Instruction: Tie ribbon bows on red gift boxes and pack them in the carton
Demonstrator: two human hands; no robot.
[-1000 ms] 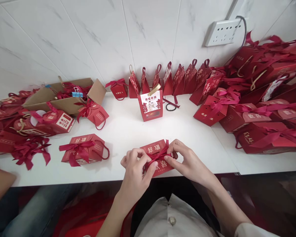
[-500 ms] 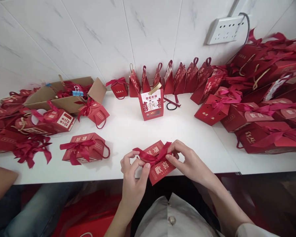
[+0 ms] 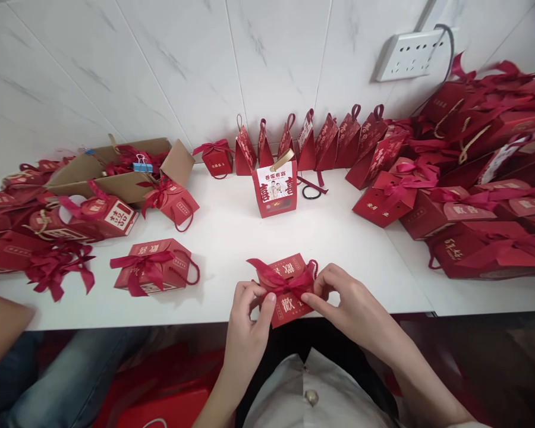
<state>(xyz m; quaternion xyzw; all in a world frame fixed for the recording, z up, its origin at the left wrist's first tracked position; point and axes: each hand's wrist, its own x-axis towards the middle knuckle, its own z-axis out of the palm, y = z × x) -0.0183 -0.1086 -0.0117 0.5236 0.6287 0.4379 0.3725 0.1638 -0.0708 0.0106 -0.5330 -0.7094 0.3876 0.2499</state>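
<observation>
White bench (image 3: 232, 238) is carrying red boxes — both hands, left hand (image 3: 245, 333) and right hand (image 3: 361, 312), are pinching the bow (image 3: 280, 279) on one box (image 3: 289, 294), fingers closed on ribbon.

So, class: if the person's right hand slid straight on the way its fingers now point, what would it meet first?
The right hand points left, toward the ribbon bow on the small red gift box that it already pinches. Just beyond sits the left hand, though depth is hard to judge.
</observation>
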